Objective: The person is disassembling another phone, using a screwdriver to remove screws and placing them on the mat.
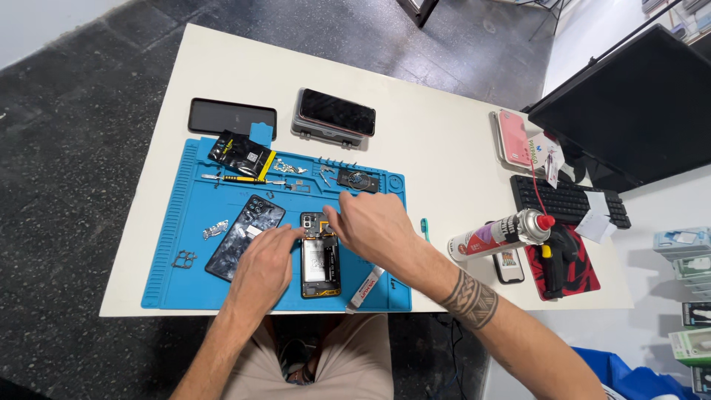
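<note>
on the blue mat (185, 222), the opened phone (321, 259) lies lengthwise toward the person, right hand (374, 226) pinching at its top edge, left hand (263, 267) loosely open, steadying its left side.

Matt blue rubbery mat (185, 244), glossy phone back (241, 241)

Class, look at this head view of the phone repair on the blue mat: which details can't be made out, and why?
- Opened phone: its top is covered by the right hand.
- Left hand: fingertips tucked under; any grip is unclear.
- Small metal parts: too small to identify.
- Monitor: cut off by the frame edge.
</note>
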